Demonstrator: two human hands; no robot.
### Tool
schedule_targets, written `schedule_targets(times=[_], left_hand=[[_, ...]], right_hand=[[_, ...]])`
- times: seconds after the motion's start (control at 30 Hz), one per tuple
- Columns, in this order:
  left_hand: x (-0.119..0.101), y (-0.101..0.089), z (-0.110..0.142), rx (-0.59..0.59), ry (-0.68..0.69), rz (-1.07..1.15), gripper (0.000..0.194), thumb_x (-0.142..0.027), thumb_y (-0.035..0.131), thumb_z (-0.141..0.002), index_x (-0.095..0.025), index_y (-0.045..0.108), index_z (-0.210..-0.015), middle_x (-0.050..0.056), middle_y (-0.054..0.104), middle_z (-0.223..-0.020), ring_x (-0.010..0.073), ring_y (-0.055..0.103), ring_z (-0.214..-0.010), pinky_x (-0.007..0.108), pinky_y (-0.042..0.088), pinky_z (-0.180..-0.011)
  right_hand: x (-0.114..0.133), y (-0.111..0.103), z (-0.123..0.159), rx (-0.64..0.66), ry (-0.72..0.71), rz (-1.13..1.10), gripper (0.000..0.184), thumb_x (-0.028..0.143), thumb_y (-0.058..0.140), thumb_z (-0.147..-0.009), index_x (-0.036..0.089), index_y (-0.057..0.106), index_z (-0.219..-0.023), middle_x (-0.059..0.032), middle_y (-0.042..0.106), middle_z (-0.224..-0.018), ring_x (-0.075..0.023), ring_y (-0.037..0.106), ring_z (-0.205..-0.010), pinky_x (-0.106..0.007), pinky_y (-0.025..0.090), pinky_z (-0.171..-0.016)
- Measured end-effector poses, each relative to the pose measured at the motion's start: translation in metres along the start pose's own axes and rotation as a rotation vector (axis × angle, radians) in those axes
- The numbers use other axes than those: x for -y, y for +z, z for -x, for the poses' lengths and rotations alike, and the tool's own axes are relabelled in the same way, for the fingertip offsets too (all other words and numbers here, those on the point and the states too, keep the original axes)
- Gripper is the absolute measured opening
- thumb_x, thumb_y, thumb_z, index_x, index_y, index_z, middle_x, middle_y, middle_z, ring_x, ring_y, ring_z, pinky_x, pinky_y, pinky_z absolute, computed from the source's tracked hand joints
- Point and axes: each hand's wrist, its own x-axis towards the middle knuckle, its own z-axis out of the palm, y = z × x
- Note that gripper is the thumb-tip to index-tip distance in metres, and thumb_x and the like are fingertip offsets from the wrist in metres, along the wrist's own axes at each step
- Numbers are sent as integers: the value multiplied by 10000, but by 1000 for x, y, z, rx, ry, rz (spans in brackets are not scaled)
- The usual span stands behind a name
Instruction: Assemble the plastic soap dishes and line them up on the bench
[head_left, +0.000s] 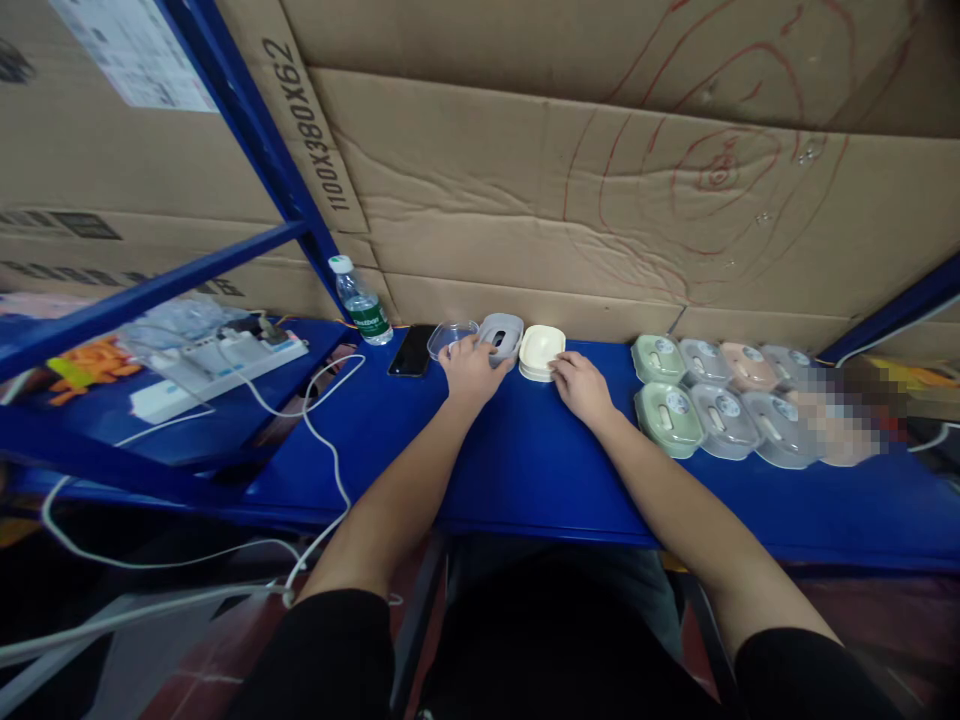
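Observation:
My left hand (470, 370) lies with fingers spread at the near edge of a grey lid with a dark slot (501, 334). Its fingertips also overlap a clear plastic container (450, 335) just to the left. To the right of the grey lid is a small stack of cream square dishes (541, 345). The fingers of my right hand (581, 384) are bent together and pinch the right edge of that stack. The undersides of the fingers on both hands are hidden.
Closed food boxes (671, 418) in green, grey and pink stand in two rows at right. A black phone (412, 352) and a water bottle (366, 305) are at left, near a power strip (217, 372) with trailing white cables. Cardboard (480, 200) walls the back of the blue table (525, 470).

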Motion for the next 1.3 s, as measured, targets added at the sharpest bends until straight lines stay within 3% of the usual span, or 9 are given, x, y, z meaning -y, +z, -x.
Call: schedule_targets(times=[0.17, 0.33, 0.47, 0.57, 0.7, 0.83, 0.9, 1.0, 1.3], left_hand=[[-2, -1, 1, -29, 21, 4, 351, -521, 720, -860, -268, 747, -1101, 111, 592, -1444, 342, 488, -1360, 568, 228, -1195], [-8, -4, 4, -68, 86, 44, 341, -486, 742, -851, -267, 738, -1112, 120, 575, -1457, 352, 467, -1387, 584, 209, -1208], [-15, -9, 10, -86, 197, 81, 326, -470, 742, -856, -262, 733, -1107, 120, 567, -1462, 354, 464, -1391, 585, 240, -1197], [-21, -11, 16, -107, 272, 113, 292, -451, 740, -863, -264, 734, -1087, 114, 580, -1446, 353, 463, -1395, 578, 287, -1170], [-30, -12, 24, -107, 361, 170, 264, -417, 746, -861, -256, 733, -1070, 115, 598, -1423, 354, 462, -1403, 570, 329, -1140], [-35, -13, 29, -73, 484, 220, 278, -425, 733, -874, -236, 727, -1078, 126, 606, -1402, 341, 485, -1388, 550, 358, -1129], [-36, -15, 31, -23, 560, 241, 355, -485, 740, -866, -234, 722, -1116, 127, 605, -1401, 337, 492, -1382, 542, 366, -1134], [-37, -18, 33, 119, 687, 265, 554, -601, 775, -801, -247, 700, -1220, 129, 606, -1403, 345, 503, -1367, 539, 379, -1134], [-40, -17, 34, 322, 787, 337, 911, -734, 798, -688, -244, 569, -1422, 143, 612, -1411, 351, 567, -1301, 529, 439, -1108]], right_hand=[[8, -11, 0, -33, -12, 40, 321, 227, 532, -998, 169, 720, -1252, -147, 659, -1346, -314, 593, -1225, -442, 473, -1051], [16, -70, 4, 16, -4, 82, 345, 359, 556, -1001, 187, 717, -1254, -138, 700, -1297, -318, 645, -1154, -448, 490, -994], [-12, -126, 11, 163, 279, 258, 436, 572, 608, -937, 196, 768, -1089, -157, 761, -1040, -358, 704, -996, -461, 513, -841], [-37, -143, 18, 332, 448, 373, 526, 690, 657, -857, 178, 776, -891, -193, 750, -899, -402, 712, -936, -487, 508, -788], [-32, -132, 29, 418, 468, 360, 489, 659, 683, -856, 177, 767, -859, -204, 746, -845, -407, 720, -914, -488, 511, -772], [3, -115, 36, 377, 176, 223, 364, 504, 710, -880, 220, 745, -1105, -164, 770, -1083, -371, 721, -1022, -482, 532, -866], [15, -109, 39, 349, -2, 120, 512, 474, 750, -849, 238, 671, -1297, -146, 686, -1358, -367, 647, -1228, -506, 490, -1021], [16, -102, 42, 318, -36, 105, 818, 522, 818, -758, 224, 542, -1468, -164, 482, -1589, -422, 476, -1421, -613, 351, -1162], [-5, -99, 41, 411, -45, -63, 815, 405, 824, -756, 242, 513, -1491, -151, 568, -1465, -357, 575, -1310, -515, 476, -1075]])
